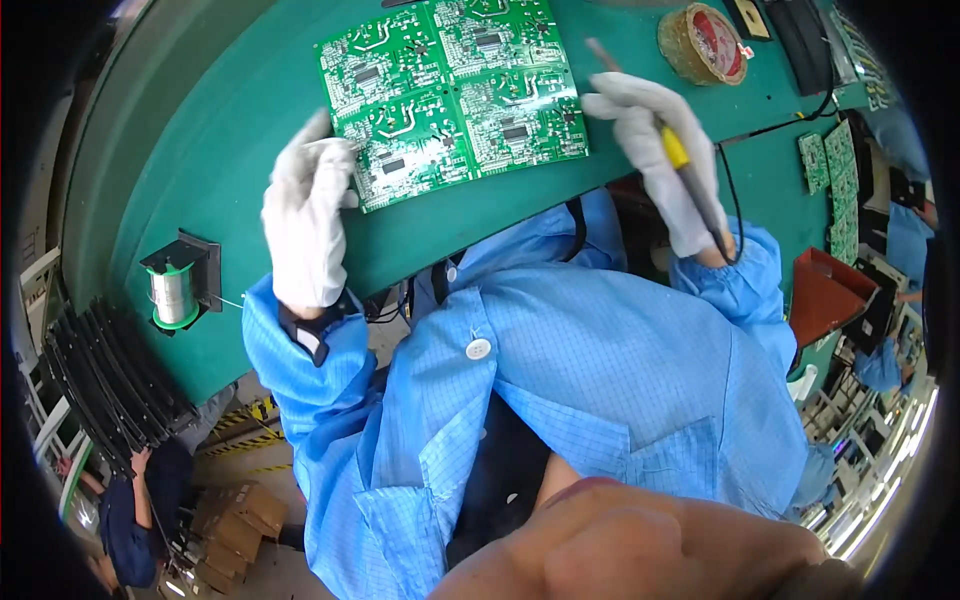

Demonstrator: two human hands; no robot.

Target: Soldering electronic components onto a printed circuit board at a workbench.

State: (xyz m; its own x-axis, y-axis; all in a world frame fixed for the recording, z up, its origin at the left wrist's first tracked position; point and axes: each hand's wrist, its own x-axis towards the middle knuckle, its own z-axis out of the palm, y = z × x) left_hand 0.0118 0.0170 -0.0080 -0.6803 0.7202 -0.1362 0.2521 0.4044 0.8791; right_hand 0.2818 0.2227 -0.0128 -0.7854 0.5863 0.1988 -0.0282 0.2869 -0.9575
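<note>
A green printed circuit board panel [455, 110], made up of several matching boards joined together, lies on the green work mat [420, 250]. My left hand [310, 205], in a white glove, is at the panel's left edge with its fingers bent against it and seems to grip it. In my right hand [660, 140], also gloved in white, is a soldering iron [676, 150] with a yellow and black handle. Its tip points up and to the left, beyond my fingers, near the panel's upper right edge. A black cable runs from the handle's lower end.
A solder wire spool [174, 297] sits in a black holder at the left. Far right of the panel is a tape roll [703, 45]. More circuit boards [842, 185] and a red bin [828, 295] are at the right. Black slotted racks [110, 380] stand at the lower left, near another person.
</note>
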